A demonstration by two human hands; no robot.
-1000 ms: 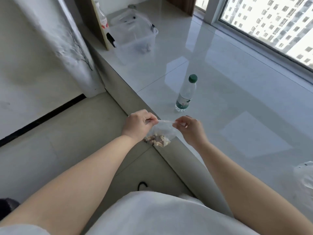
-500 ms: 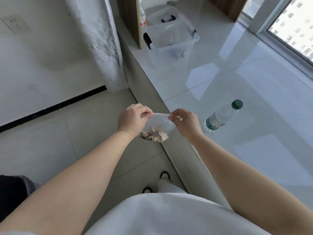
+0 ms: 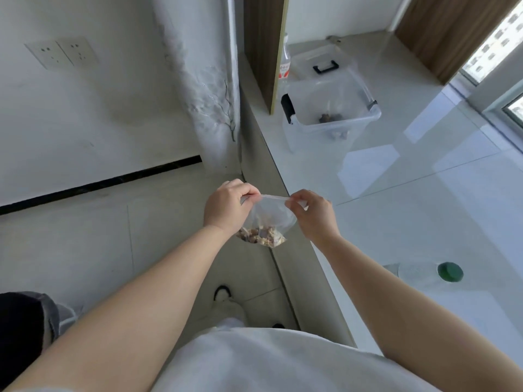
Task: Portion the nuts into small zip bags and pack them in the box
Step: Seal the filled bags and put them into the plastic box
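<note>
Now box [image 3: 331, 114] nearer, bag [image 3: 268, 216] (still pinched)

Bright daylight from window [image 3: 492, 49] at upper right; pale glare patches on glossy surface [image 3: 424, 193]. Soft shadows. Wide-angle bending at edges, slight blur overall, esp. near arms at bottom.

Two hands are showing: left hand [image 3: 227, 206], right hand [image 3: 314, 217]. One zip bag [image 3: 270, 219] is hanging between them, nuts [image 3: 261, 236] sitting in a heap (too many to count). One clear box [image 3: 329, 108] is standing on the ledge. Two bottles are showing: green-capped bottle [image 3: 430, 274], red-labelled bottle [image 3: 284, 65]. Two wall sockets [image 3: 60, 52] are sitting side by side.
</note>
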